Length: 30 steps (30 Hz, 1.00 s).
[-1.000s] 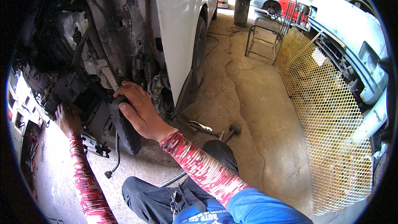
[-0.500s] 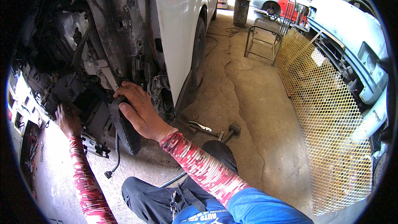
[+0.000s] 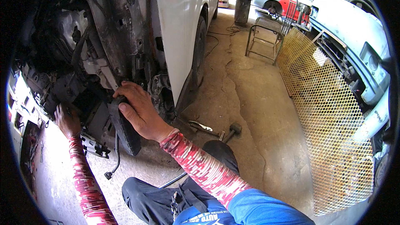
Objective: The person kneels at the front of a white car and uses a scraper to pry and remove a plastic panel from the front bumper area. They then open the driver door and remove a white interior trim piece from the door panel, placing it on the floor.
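Observation:
My right hand is closed over the top of a black ribbed plastic part at the exposed front corner of a white vehicle. My left hand reaches into the dark brackets lower left, fingers curled on something I cannot make out in the shadow. Bare, grimy metal rises above both hands. A black hose with a connector hangs below the plastic part.
A mallet and metal tool lie on the cracked floor beside my knee. A yellow mesh panel leans along a pale blue car body. Farther back are a metal chair, cables, a pillar and a red-and-silver car.

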Available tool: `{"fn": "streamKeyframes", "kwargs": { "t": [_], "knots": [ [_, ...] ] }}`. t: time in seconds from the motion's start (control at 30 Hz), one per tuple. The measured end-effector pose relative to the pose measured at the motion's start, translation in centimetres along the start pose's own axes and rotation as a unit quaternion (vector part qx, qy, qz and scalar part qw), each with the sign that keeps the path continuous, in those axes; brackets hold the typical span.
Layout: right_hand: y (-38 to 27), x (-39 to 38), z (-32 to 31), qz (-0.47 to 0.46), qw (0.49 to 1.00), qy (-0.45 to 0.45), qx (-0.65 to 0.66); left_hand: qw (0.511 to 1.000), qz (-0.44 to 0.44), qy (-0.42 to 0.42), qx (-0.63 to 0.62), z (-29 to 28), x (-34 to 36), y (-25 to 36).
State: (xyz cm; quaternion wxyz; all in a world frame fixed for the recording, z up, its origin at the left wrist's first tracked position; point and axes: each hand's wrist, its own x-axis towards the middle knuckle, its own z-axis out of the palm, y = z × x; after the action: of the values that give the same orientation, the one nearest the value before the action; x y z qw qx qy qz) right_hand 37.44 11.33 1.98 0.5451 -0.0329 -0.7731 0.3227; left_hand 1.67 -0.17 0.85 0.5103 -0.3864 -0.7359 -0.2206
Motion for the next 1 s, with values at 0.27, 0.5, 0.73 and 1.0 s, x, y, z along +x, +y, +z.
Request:
{"fn": "streamKeyframes", "kwargs": {
  "t": [0.27,0.5,0.73,1.0],
  "knots": [
    [0.12,0.0,0.07,0.003,1.0,0.0,0.005,1.0,-0.001,-0.015,-0.003,-0.15,0.17,-0.01],
    [0.12,0.03,0.06,-0.001,1.0,0.003,-0.002,1.0,-0.001,-0.002,-0.01,-0.35,0.3,0.34],
    [0.19,0.04,0.11,-0.005,1.0,0.004,-0.004,1.0,0.012,0.012,-0.008,-0.39,0.27,0.31],
    [0.09,0.04,0.07,0.001,1.0,0.0,-0.003,1.0,0.004,0.003,-0.008,-0.39,0.29,0.35]
  ]
}}
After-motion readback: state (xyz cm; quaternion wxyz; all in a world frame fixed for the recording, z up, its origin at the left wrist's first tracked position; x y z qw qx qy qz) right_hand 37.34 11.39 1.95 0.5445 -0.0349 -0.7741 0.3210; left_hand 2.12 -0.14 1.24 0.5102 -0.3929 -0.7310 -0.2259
